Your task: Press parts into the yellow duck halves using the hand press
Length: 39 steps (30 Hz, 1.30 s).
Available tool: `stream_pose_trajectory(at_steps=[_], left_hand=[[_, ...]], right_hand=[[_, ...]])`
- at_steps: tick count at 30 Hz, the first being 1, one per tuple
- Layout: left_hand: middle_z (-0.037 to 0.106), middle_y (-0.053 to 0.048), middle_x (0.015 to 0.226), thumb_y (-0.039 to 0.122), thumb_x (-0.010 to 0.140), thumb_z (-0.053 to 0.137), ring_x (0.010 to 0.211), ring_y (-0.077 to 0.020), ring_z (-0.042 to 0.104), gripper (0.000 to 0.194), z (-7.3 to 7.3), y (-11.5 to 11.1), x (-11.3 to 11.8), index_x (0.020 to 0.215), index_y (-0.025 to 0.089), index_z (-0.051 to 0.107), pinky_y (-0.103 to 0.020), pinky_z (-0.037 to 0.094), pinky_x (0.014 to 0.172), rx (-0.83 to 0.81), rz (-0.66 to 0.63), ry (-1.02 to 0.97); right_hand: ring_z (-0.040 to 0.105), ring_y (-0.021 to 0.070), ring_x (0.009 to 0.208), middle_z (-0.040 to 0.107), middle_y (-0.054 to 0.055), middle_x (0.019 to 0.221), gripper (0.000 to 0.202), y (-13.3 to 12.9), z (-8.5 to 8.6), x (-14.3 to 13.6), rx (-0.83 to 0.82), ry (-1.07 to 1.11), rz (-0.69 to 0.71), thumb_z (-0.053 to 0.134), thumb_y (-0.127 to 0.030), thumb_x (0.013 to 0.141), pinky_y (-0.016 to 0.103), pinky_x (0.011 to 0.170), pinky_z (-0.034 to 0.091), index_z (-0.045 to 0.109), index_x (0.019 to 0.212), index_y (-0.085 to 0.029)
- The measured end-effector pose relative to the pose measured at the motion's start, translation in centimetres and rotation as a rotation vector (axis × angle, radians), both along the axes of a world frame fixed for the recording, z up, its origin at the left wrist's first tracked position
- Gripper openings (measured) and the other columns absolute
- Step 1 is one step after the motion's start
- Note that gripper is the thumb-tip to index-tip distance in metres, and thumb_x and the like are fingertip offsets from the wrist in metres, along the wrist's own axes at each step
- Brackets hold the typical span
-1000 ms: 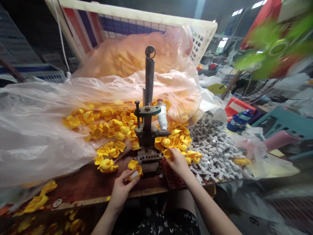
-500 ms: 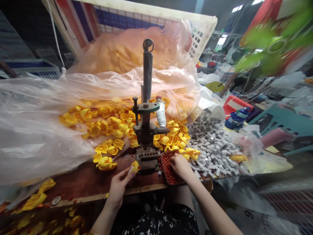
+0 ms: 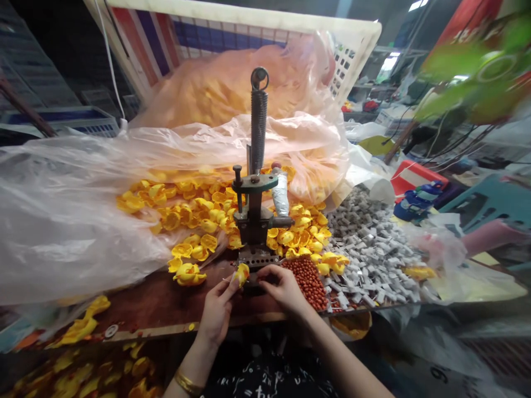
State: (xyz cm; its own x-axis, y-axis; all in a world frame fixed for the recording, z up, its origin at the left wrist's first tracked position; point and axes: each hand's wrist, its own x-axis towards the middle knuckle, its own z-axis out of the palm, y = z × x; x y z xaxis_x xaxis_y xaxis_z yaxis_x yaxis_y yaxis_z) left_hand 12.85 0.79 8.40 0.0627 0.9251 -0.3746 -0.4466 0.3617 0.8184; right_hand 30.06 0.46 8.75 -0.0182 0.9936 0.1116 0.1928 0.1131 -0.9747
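No legible text, label, brand or sign appears. The dark garment (image 3: 265, 381) at the near edge carries small white characters, too blurred to read. A pale mark on the grey surface (image 3: 440, 376) at near right is unreadable.

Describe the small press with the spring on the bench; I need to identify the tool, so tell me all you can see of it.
The press is a small hand-operated tool of dark, worn metal that stands upright at the front edge of the wooden bench. A tall coil spring rises from it, topped by a ring. Below sit a greenish cross-arm with a black knob, a side lever wrapped in pale tape, and a base plate with a row of holes. Yellow plastic pieces lie around it. The left hand holds a yellow piece at its base; the right hand is beside that.
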Motion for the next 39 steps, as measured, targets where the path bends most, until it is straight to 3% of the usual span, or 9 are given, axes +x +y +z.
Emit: stream_pose_trajectory(at_steps=[5,14,24,28,31,34,39], left_hand=[[0.073,-0.009,0.098,0.035,0.063,0.081,0.09,-0.0204,0.065,0.038,0.6,-0.1,0.4,0.094,0.015,0.074,-0.03,0.05,0.081,0.05,-0.018,-0.054],[0.074,-0.01,0.094,0.035,0.059,0.083,0.092,-0.0239,0.066,0.038,0.3,-0.3,0.7,0.089,0.014,0.075,-0.033,0.051,0.083,0.031,0.022,-0.075],[0.074,-0.012,0.097,0.037,0.06,0.082,0.092,-0.0255,0.066,0.039,0.2,-0.3,0.0,0.09,0.013,0.075,-0.036,0.051,0.084,0.062,-0.058,-0.043],[0.074,-0.01,0.092,0.038,0.059,0.081,0.088,-0.0248,0.067,0.043,-0.4,1.1,-0.9,0.094,0.014,0.075,-0.037,0.05,0.085,0.12,-0.089,0.168],[0.073,-0.009,0.094,0.037,0.06,0.079,0.091,-0.0264,0.065,0.039,-1.4,3.3,-0.6,0.092,0.015,0.075,-0.039,0.048,0.087,0.308,-0.04,0.43],[0.069,-0.009,0.095,0.033,0.067,0.071,0.093,-0.0258,0.063,0.029,-2.5,5.3,0.4,0.09,0.016,0.075,-0.04,0.047,0.089,0.49,-0.047,0.655],[0.062,-0.01,0.098,0.028,0.078,0.058,0.093,-0.0233,0.062,0.031,-3.6,6.2,1.5,0.104,0.015,0.069,-0.039,0.047,0.089,0.631,-0.148,0.843]], right_hand=[[0.069,0.0192,0.075,0.073,0.004,0.079,0.01,-0.2,-0.2,-2.3,-0.073,0.215,-0.01,0.067,-0.025,0.07,0.031,0.073,0.056,0.07,0.077,-0.019],[0.067,0.0189,0.075,0.073,0.005,0.078,0.006,-0.5,-0.4,-2.6,-0.015,0.151,-0.117,0.067,-0.022,0.071,0.031,0.072,0.055,0.07,0.074,-0.018],[0.065,0.0166,0.068,0.07,0.002,0.071,0.003,-0.4,-0.5,-2.6,-0.011,0.11,-0.09,0.068,-0.021,0.069,0.026,0.065,0.052,0.068,0.071,-0.018],[0.064,0.0155,0.066,0.069,0.002,0.07,0.002,1.1,-1.9,-2.6,0.021,-0.041,-0.089,0.067,-0.019,0.071,0.024,0.065,0.05,0.066,0.069,-0.018],[0.063,0.0175,0.078,0.069,0.005,0.079,0.008,3.0,-2.5,-2.9,0.098,-0.361,-0.132,0.062,-0.013,0.076,0.026,0.074,0.048,0.068,0.074,-0.018],[0.062,0.0197,0.083,0.068,0.008,0.085,0.015,4.1,-2.3,-2.9,0.054,-0.638,-0.158,0.056,-0.012,0.08,0.027,0.076,0.046,0.071,0.08,-0.018],[0.062,0.0184,0.079,0.069,0.007,0.083,0.015,2.6,-0.9,1.0,-0.011,-0.654,-0.159,0.057,-0.016,0.08,0.025,0.072,0.044,0.072,0.082,-0.018]])
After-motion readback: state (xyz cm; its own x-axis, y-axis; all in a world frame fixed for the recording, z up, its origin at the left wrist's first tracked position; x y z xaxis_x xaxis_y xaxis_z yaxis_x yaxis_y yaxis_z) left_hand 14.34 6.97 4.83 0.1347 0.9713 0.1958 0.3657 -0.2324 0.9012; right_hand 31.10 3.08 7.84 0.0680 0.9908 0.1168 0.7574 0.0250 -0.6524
